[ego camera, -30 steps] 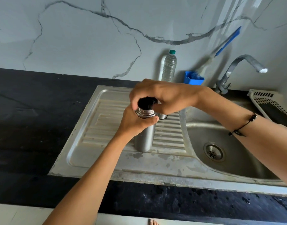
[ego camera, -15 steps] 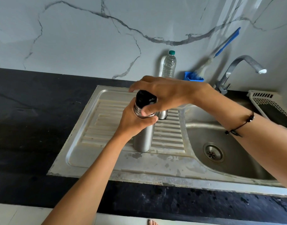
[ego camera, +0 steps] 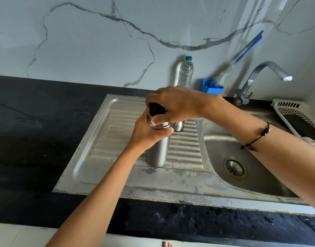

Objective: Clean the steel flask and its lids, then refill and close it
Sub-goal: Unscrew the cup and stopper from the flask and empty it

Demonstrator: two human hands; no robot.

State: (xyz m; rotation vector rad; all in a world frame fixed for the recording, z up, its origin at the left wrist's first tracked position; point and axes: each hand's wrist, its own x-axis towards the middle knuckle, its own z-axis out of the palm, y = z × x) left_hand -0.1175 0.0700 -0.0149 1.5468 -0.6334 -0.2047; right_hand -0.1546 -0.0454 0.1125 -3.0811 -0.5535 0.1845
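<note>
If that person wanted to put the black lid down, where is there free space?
The draining board is bare left of the steel flask; so is the dark counter beyond it. It is crowded behind the flask: a steel cup, plastic bottle and blue holder.

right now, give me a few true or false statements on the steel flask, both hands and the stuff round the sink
1. The tall steel flask stands upright on the ribbed steel drainboard. True.
2. The left hand grips the flask near its top. True.
3. The right hand rests flat on the black counter. False: it grips the black inner lid at the flask's mouth.
4. Water runs from the curved steel tap. False: no stream shows.
5. The clear plastic bottle with the green cap lies in the basin. False: it stands upright by the wall.
</note>
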